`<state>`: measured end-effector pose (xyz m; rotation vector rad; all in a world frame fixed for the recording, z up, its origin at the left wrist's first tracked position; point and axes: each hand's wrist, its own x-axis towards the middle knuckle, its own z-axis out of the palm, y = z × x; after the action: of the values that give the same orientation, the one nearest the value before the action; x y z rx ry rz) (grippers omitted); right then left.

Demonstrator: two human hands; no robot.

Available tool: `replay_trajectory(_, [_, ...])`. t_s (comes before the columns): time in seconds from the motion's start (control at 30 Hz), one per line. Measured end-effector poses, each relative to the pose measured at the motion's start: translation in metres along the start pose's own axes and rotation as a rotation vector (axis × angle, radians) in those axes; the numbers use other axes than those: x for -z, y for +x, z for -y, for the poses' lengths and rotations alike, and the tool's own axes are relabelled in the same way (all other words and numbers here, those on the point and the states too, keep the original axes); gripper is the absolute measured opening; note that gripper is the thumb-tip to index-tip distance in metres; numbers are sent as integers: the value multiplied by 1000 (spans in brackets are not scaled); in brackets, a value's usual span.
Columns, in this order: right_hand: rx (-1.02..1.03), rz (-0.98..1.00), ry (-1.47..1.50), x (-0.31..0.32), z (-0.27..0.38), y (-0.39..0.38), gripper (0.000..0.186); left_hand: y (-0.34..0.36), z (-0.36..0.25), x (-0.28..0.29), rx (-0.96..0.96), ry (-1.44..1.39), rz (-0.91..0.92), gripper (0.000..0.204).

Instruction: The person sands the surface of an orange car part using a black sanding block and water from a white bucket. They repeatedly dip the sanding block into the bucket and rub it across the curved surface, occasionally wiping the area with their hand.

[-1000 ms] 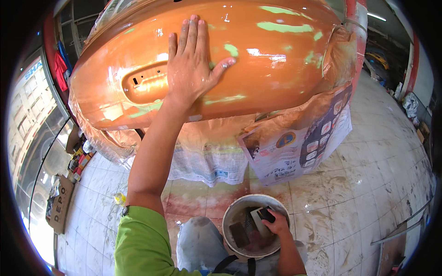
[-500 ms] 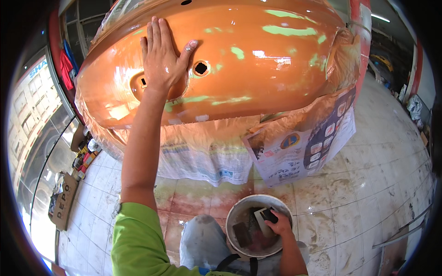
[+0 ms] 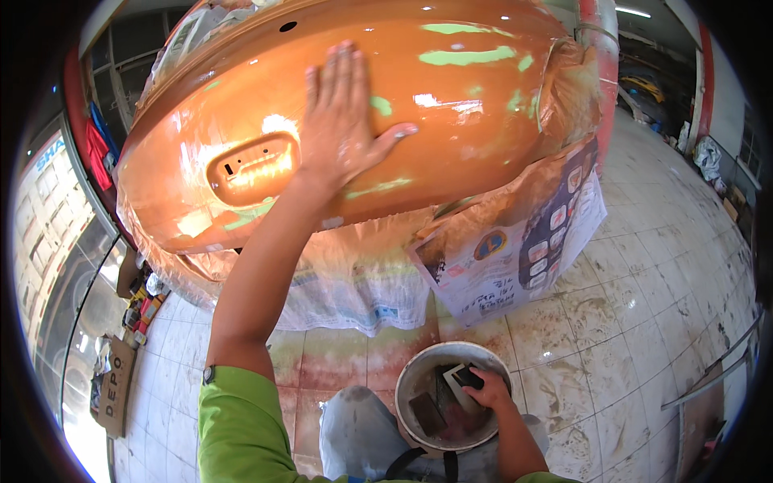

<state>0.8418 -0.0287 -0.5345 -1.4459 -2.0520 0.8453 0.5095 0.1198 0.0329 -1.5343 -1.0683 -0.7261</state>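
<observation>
My left hand (image 3: 344, 129) lies with fingers spread on an orange painted body panel (image 3: 475, 121) with pale green patches, just right of an oval recess (image 3: 239, 165); it is slightly blurred and hides part of the panel. Low in the picture, my right hand (image 3: 488, 389) grips a black block (image 3: 467, 377) inside a round bucket (image 3: 399, 374) of murky water. A pale object and a dark brick-shaped block (image 3: 427, 413) are also in the bucket, near my knees.
Orange-stained masking paper (image 3: 523, 241) hangs below the panel over a smudged tiled floor (image 3: 628, 306). A red-and-white post (image 3: 596, 80) stands behind at right. Cardboard boxes (image 3: 113, 386) and small items line the left doorway. Bundled plastic (image 3: 707, 157) lies at the right wall.
My left hand moved left over the recess, then back rightward, uncovering the recess and covering the round hole seen half a second ago. My right hand stayed in the bucket on the block.
</observation>
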Motion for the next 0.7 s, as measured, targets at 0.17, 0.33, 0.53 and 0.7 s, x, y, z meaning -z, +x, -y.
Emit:
replay_trajectory(0.17, [-21, -7, 34, 0, 10, 1, 74, 65, -51, -28, -163, 49, -43, 117])
replay_trajectory(0.33, [-15, -36, 29, -3, 4, -2, 74, 59, -68, -37, -150, -13, -80, 115])
replay_trajectory(0.53, [-41, -3, 43, 4, 6, -2, 75, 6, -71, -16, -204, -50, 49, 114])
replay_trajectory(0.7, [-40, 16, 33, -1, 6, -2, 76, 10, -57, -19, -259, -27, 33, 112])
